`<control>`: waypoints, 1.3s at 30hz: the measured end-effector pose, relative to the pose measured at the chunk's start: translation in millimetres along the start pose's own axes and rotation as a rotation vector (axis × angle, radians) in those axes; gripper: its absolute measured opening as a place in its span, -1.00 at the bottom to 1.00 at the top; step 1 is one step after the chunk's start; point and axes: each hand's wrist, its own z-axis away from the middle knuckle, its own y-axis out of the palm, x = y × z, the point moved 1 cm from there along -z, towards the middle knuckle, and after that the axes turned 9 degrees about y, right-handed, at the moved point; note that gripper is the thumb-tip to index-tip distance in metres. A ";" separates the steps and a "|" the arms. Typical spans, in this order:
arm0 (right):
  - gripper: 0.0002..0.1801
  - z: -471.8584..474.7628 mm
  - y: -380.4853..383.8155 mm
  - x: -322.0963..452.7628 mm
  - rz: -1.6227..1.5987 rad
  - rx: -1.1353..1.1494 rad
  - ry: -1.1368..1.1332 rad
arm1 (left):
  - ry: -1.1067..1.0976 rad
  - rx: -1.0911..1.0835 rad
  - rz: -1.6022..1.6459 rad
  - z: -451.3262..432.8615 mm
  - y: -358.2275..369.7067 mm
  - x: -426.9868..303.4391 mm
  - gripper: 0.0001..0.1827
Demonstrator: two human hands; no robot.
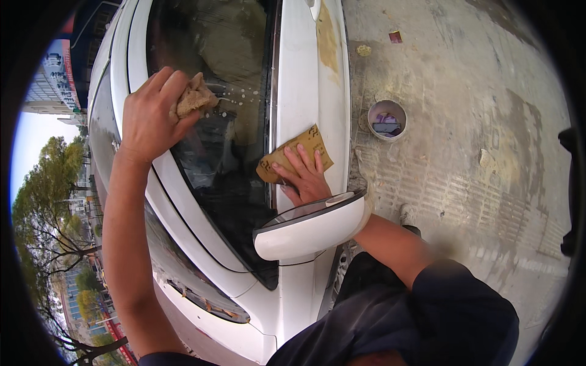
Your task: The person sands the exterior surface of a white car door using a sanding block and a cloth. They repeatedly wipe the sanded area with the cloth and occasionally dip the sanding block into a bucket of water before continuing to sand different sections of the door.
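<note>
My left hand [153, 112] grips a crumpled tan sponge or cloth [196, 97] above the dark side window [219, 59] of a white car. Light droplets dot the glass below it. On the white door [297, 82], just under the window edge, my right hand [307, 176] lies with spread fingers over a brown sheet of sandpaper [320, 142] that bears printed marks. The white side mirror [311, 228] covers my right wrist. Farther along the door, near its handle [315, 7], is a yellowish-tan filler patch [327, 41].
A round bucket [387, 103] stands on the stained pavement [458, 114], holding a dark block and purple pieces. A dark red scrap [395, 37] and a yellowish lump [363, 50] lie nearby. A shoe [407, 214] shows beside the car. Trees [55, 183] rise beyond the car.
</note>
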 end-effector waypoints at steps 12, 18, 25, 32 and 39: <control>-0.33 -117.5 -71.4 0.1 -0.024 0.064 0.054 | -0.214 -0.217 0.172 61.4 8.3 54.8 -0.46; -0.34 -124.2 -37.0 -58.5 -0.107 0.034 0.067 | -0.212 -0.229 0.168 64.4 8.6 56.0 -0.48; -0.30 -362.1 -76.5 -119.8 -0.247 -0.266 0.207 | -0.219 -0.163 0.175 71.9 6.1 58.7 -0.48; -0.38 -126.2 -70.2 -28.3 -0.269 -0.068 -0.036 | -0.276 -0.138 0.144 69.6 5.1 55.0 -0.49; -0.29 -352.9 -72.7 -125.5 -0.234 -0.278 0.146 | -0.183 -0.099 0.132 84.6 6.1 70.1 -0.30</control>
